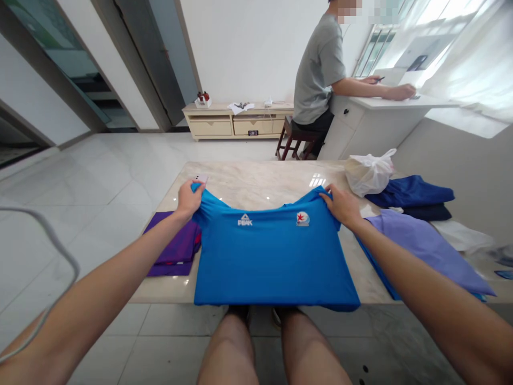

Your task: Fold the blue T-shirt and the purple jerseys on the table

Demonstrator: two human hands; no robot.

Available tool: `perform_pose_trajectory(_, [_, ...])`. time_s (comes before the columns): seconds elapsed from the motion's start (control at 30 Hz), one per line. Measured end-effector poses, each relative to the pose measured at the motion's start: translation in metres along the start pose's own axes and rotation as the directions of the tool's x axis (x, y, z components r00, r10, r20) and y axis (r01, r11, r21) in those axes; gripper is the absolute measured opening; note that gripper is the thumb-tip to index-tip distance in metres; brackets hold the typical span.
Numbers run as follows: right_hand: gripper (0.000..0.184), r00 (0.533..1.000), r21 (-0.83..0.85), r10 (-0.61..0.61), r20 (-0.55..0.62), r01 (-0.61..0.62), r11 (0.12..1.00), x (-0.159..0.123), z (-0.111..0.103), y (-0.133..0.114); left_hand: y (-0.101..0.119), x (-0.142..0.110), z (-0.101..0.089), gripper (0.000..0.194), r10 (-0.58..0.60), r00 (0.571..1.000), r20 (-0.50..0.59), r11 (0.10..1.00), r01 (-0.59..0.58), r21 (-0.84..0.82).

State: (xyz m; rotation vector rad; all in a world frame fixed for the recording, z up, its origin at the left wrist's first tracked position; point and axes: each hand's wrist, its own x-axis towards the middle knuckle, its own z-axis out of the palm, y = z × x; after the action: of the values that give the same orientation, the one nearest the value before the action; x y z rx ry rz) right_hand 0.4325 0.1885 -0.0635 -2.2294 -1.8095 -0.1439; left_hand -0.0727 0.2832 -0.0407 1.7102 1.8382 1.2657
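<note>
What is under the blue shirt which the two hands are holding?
The marble-patterned tabletop shows beyond and beside the blue shirt; whatever lies directly under it is covered, so I cannot tell.

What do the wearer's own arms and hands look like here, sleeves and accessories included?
The left arm and right arm show no sleeve as far as the view reaches. The left hand and right hand are ungloved, with no watch or bracelet visible. A smooth grey cable curves in front of the left arm; whether it is attached cannot be told.
</note>
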Motion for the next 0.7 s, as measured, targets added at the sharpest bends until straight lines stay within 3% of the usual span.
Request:
perform_pose_trajectory(0.07, [0.045, 0.990, 0.050, 0.074, -0.121, -0.068, 0.996, 0.036, 0.001, -0.008, 0.003, 0.034, 0.007, 0.010, 0.070, 0.978, -0.199, 0.997, -0.072, -0.001])
perform_pose_trajectory(0.13, [0.048, 0.967, 0.106, 0.142, -0.212, -0.121, 0.987, 0.060, 0.004, -0.017, 0.003, 0.054, 0.013, 0.011, 0.096, 0.942, -0.322, 0.995, -0.095, 0.018])
perform_pose_trajectory(0.23, [0.054, 0.953, 0.107, 0.143, -0.267, -0.119, 0.987, 0.055, 0.015, -0.037, -0.001, 0.044, 0.019, 0.030, 0.000, 0.941, -0.338, 0.993, 0.041, 0.115])
perform_pose_trajectory(0.3, [0.063, 0.969, 0.062, 0.044, -0.242, -0.029, 0.998, 0.020, 0.023, -0.054, -0.004, 0.006, 0.021, 0.058, -0.027, 0.967, -0.254, 0.968, 0.088, 0.234])
perform_pose_trajectory(0.33, [0.064, 0.977, 0.051, -0.032, -0.209, 0.044, 0.998, -0.005, 0.026, -0.062, -0.005, -0.022, 0.021, 0.066, 0.021, 0.985, -0.172, 0.955, 0.031, 0.295])
perform_pose_trajectory(0.37, [0.062, 0.979, 0.054, -0.121, -0.165, 0.131, 0.990, -0.034, 0.029, -0.069, -0.005, -0.054, 0.020, 0.060, 0.123, 0.992, -0.022, 0.940, -0.109, 0.322])
perform_pose_trajectory(0.4, [0.060, 0.972, 0.070, -0.208, -0.111, 0.216, 0.974, -0.066, 0.032, -0.075, -0.005, -0.087, 0.019, 0.054, 0.219, 0.960, 0.176, 0.915, -0.265, 0.305])
perform_pose_trajectory(0.43, [0.058, 0.965, 0.091, -0.254, -0.064, 0.259, 0.962, -0.098, 0.033, -0.079, -0.005, -0.122, 0.016, 0.053, 0.280, 0.893, 0.353, 0.887, -0.381, 0.262])
perform_pose_trajectory(0.5, [0.059, 0.962, 0.144, -0.271, 0.019, 0.265, 0.953, -0.162, 0.030, -0.079, -0.006, -0.186, 0.007, 0.054, 0.298, 0.812, 0.502, 0.867, -0.450, 0.214])
perform_pose_trajectory(0.53, [0.059, 0.967, 0.173, -0.251, 0.038, 0.241, 0.955, -0.193, 0.026, -0.074, -0.007, -0.215, -0.001, 0.054, 0.296, 0.796, 0.527, 0.868, -0.455, 0.200])
perform_pose_trajectory(0.57, [0.057, 0.979, 0.198, -0.199, 0.034, 0.189, 0.962, -0.222, 0.021, -0.067, -0.010, -0.240, -0.010, 0.053, 0.279, 0.808, 0.519, 0.878, -0.434, 0.204])
perform_pose_trajectory(0.7, [0.046, 0.991, 0.371, 0.131, -0.011, -0.117, 0.921, -0.321, 0.006, -0.025, -0.034, -0.319, -0.058, 0.043, 0.109, 0.949, 0.294, 0.947, -0.189, 0.259])
